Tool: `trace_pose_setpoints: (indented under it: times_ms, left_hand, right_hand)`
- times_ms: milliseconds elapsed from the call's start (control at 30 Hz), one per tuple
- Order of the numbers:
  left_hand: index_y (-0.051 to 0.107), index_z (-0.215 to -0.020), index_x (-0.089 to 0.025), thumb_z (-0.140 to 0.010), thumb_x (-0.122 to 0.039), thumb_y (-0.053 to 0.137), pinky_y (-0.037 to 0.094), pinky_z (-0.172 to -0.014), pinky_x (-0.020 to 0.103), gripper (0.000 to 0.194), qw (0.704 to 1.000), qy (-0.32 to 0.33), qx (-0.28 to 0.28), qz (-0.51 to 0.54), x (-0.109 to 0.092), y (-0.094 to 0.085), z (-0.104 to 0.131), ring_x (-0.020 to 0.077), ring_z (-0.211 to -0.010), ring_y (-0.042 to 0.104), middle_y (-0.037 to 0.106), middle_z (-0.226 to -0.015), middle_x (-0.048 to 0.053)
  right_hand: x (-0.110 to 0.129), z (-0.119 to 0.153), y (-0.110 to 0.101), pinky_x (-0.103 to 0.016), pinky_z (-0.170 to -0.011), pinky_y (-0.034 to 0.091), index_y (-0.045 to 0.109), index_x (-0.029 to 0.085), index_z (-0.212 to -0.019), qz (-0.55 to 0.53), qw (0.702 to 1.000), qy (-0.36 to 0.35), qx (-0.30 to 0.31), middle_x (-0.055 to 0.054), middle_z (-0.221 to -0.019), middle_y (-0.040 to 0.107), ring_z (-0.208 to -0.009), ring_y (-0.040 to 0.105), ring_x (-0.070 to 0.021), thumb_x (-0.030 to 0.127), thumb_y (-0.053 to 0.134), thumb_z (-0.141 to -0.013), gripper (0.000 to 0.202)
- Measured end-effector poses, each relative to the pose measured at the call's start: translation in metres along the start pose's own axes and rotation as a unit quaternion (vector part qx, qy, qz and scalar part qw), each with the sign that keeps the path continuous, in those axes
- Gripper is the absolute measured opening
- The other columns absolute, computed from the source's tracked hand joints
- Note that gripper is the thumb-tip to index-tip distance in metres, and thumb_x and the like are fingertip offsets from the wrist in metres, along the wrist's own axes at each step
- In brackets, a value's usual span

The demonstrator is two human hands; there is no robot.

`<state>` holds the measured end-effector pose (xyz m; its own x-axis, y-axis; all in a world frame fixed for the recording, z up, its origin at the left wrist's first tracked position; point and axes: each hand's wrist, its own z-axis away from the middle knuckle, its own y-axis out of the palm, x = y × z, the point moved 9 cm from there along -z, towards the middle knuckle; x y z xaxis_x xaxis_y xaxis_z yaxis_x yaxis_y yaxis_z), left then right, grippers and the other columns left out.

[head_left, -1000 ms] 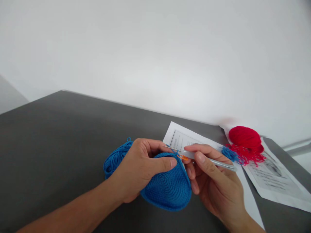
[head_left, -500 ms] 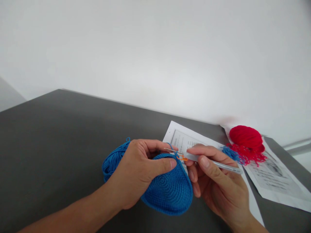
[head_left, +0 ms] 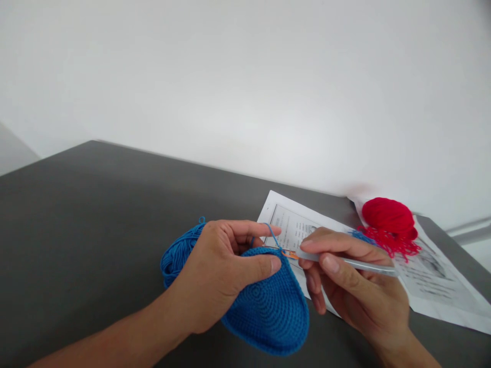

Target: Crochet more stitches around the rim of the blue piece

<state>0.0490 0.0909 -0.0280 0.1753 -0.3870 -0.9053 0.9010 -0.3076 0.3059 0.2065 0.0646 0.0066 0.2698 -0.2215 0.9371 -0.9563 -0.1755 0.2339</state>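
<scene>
My left hand (head_left: 226, 271) pinches the upper rim of a round blue crochet piece (head_left: 268, 312), thumb on the near face. A strand of blue yarn (head_left: 272, 232) runs over its raised index finger down to the rim. In my right hand (head_left: 356, 286) is a crochet hook (head_left: 360, 264) with a grey handle, held like a pen. The hook's thin metal shaft lies at the rim, beside an orange stitch marker (head_left: 290, 253). Whether the tip passes through a stitch I cannot tell. Behind my left hand sits a blue yarn ball (head_left: 182, 255), partly hidden.
Printed sheets (head_left: 293, 214) lie under and beyond my right hand. On another sheet (head_left: 433, 291) at the right rest a red yarn ball (head_left: 389, 217), loose red strands (head_left: 402, 248) and blue strands (head_left: 360, 235). The dark table (head_left: 95, 230) meets a white wall (head_left: 230, 92).
My right hand and the hook have shifted right and slightly down. The crochet piece has tilted and its lower edge swung right. The yarn strand over my left index finger now stands taller.
</scene>
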Motion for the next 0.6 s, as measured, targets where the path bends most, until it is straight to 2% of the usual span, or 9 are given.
trace_pose_setpoints:
  times_ms: [167,600]
  left_hand:
    - [0.087,-0.098,-0.019,-0.057,-0.018,0.096,0.041,-0.060,0.023,0.042,1.000,0.001,-0.009,0.004,0.000,-0.001,-0.001,0.0107,-0.064,0.055,0.071,-0.072,-0.001]
    - [0.085,-0.096,-0.016,-0.055,-0.025,0.096,0.035,-0.057,0.025,0.044,0.999,-0.027,-0.017,0.001,0.004,-0.003,-0.001,0.0106,-0.059,0.051,0.070,-0.070,0.001]
  right_hand:
    - [0.006,0.002,-0.003,-0.017,-0.037,0.058,0.086,0.022,-0.105,0.040,0.999,-0.012,0.010,-0.006,-0.079,0.071,-0.053,0.070,-0.0140,0.026,0.077,-0.094,0.015]
    - [0.018,0.008,-0.008,-0.018,-0.040,0.056,0.084,0.026,-0.110,0.126,0.991,-0.032,0.046,-0.004,-0.081,0.071,-0.050,0.068,-0.0116,0.026,0.072,-0.098,0.017]
